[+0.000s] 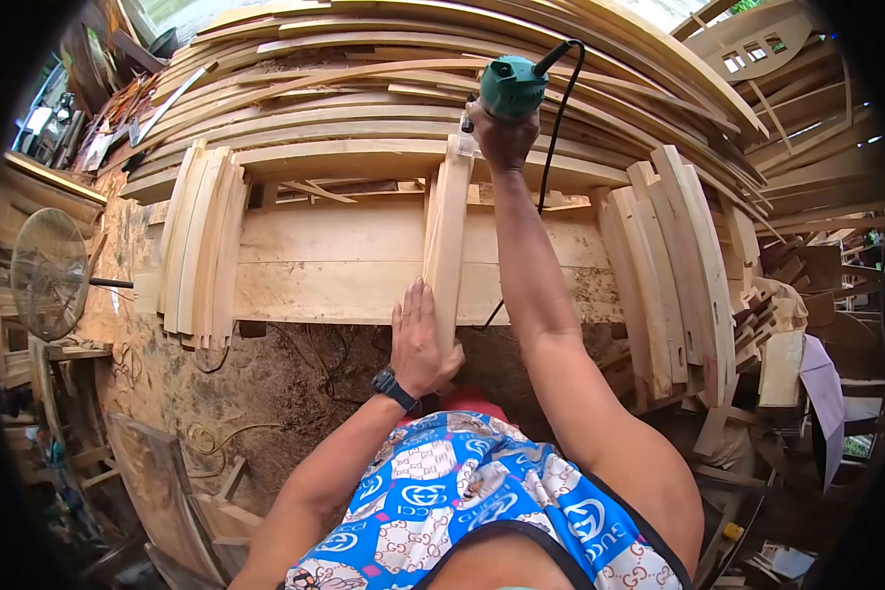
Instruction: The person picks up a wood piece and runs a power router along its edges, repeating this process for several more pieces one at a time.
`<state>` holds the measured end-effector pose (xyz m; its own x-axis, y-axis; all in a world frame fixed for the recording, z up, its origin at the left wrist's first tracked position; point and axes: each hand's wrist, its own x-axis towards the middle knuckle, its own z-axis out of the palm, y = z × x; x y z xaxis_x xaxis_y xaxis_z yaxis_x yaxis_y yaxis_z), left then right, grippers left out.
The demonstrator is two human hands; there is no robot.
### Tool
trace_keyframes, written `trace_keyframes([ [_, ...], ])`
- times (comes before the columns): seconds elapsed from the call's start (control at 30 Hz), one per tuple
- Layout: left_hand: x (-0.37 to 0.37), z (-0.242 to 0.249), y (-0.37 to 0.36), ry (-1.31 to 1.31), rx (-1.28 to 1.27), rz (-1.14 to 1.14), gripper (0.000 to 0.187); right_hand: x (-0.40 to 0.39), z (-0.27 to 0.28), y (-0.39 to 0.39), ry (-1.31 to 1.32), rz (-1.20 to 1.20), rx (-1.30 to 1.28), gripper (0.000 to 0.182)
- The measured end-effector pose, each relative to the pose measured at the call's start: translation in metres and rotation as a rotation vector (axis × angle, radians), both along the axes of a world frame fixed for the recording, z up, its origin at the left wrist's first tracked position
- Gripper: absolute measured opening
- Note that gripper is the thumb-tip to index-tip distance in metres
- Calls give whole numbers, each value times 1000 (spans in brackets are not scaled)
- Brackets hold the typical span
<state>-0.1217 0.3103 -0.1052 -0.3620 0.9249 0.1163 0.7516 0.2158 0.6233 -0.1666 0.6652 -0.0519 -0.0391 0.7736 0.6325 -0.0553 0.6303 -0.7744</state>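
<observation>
Left hand (423, 339) braces near end of wooden post (447, 231), fingers laid along its side, seemingly to steady it. Right hand (506, 136) grips green power tool (513, 87) at post's far end, probably guiding it. Post spans plank bench (334, 285).

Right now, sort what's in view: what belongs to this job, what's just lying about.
In the job:
power tool, in the right hand
its cord
pale bar, under the left hand
wide planks beneath

Probably just lying about:
long strips behind
fan, standing at left
lilac sheet at right
</observation>
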Motion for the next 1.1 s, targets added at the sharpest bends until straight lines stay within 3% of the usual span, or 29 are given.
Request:
trace_keyframes([
  [0.13,-17,1,-9,-94,128,52,88,25,18,-10,195,111,-27,49],
  [0.23,-26,7,-14,-94,193,40,77,61,41,-33,129,29,7,50],
  [0.27,-28,2,-15,-238,173,60,74,68,45,-40,199,37,-32,39],
  [0.3,-29,-1,-15,-380,154,79,72,76,52,-49,195,35,-35,39],
  [0.37,-29,4,-12,-247,251,54,66,95,62,-63,150,-17,-9,39],
  [0.53,-22,19,0,215,77,51,60,138,55,-83,74,-80,-45,38],
  [0.63,-10,43,10,157,-85,86,59,157,58,-100,71,-95,-12,36],
  [0.9,-52,12,-16,31,-1,190,54,209,47,-146,-73,-99,-173,43],
  [1.03,-103,-48,-51,188,67,416,46,213,36,-186,-34,11,-345,45],
  [1.1,-125,-63,-64,114,-161,481,46,210,22,-204,11,48,-357,45],
])
